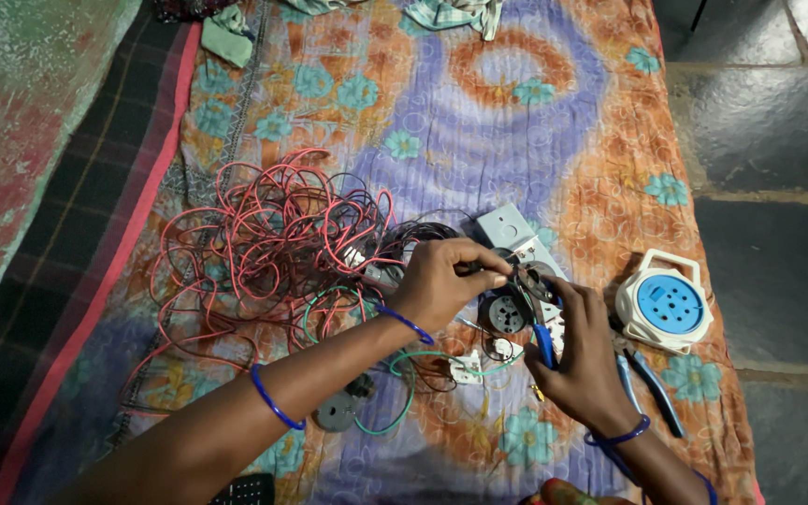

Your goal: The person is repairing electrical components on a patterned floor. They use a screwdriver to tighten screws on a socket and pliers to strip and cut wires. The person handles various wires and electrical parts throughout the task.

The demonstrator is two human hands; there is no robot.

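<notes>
head view: the left hand point(441, 281) pinches a thin dark wire end point(479, 269) between closed fingertips, just left of the blue-handled pliers point(537, 323) that the right hand point(582, 360) grips tight, handles pointing down toward the person, nose up at the wire. both hands sit equally close. a tangle of red and black wires point(273, 243) lies left; a white round extension reel with blue face point(666, 301) rests right on the flowered cloth point(479, 122).

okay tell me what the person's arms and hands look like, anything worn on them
Both forearms are bare, with no sleeves and no gloves. The left hand has two thin blue bangles along that arm. The right hand has thin blue bangles at the wrist. No rings are clearly visible.
</notes>
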